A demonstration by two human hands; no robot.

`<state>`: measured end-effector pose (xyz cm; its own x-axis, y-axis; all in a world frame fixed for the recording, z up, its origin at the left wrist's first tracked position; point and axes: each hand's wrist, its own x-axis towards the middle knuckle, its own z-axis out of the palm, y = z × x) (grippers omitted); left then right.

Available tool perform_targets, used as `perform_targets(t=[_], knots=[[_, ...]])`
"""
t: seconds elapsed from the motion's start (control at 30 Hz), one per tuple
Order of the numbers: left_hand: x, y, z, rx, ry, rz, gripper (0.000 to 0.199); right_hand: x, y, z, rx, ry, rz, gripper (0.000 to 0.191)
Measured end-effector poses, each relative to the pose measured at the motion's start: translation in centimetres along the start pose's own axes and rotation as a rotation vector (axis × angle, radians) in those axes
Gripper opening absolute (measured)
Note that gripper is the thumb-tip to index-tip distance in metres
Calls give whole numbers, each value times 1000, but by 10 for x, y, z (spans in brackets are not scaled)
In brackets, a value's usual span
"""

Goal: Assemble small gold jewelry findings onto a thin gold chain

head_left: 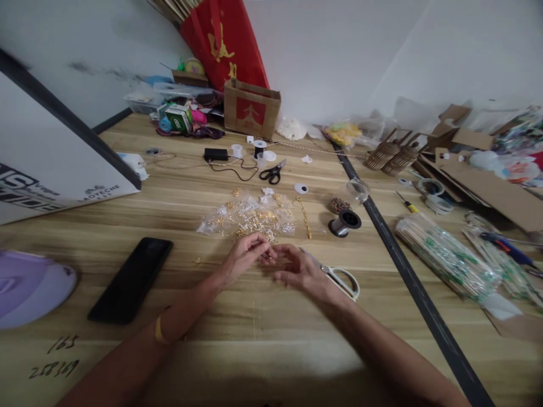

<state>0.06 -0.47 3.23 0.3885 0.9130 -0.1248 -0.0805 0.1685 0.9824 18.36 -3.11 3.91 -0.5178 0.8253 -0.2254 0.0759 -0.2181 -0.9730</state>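
My left hand [248, 252] is closed in a pinch over the wooden table, around something too small to make out. My right hand [300, 270] reaches toward its fingertips, thumb and fingers apart, and seems to hold nothing. Just beyond both hands lies a pile of small gold and silver jewellery findings [254, 217], partly in clear plastic bags. A gold chain [305, 219] lies to the right of the pile. White-handled scissors [344, 281] rest beside my right hand, which partly hides them.
A black phone [130, 281] lies left of my arms. Black scissors [271, 172], a wire spool [345, 223] and a container of beads [340, 204] sit farther back. Bagged wooden sticks [449, 257] lie at right. A white box [59, 147] and a paper bag [251, 107] stand behind.
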Motion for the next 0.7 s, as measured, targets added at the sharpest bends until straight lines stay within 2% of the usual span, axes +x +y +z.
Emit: perform_targets(t=[0.07,0.2,0.5,0.6,0.7], knots=[[0,1,1,25,25,19,24,4,9,7,138,-51,24,54],[0,1,2,67,68,53,23,7,20,14,265,-64,26,58],[-1,5,4,-31,108,58,23,6,23,10,188,118,-72,43],[-1,4,4,-42,110,71,23,6,23,13,248,115,-59,43],[-1,1,3,-8,129,87,23,7,22,17,397,87,29,44]])
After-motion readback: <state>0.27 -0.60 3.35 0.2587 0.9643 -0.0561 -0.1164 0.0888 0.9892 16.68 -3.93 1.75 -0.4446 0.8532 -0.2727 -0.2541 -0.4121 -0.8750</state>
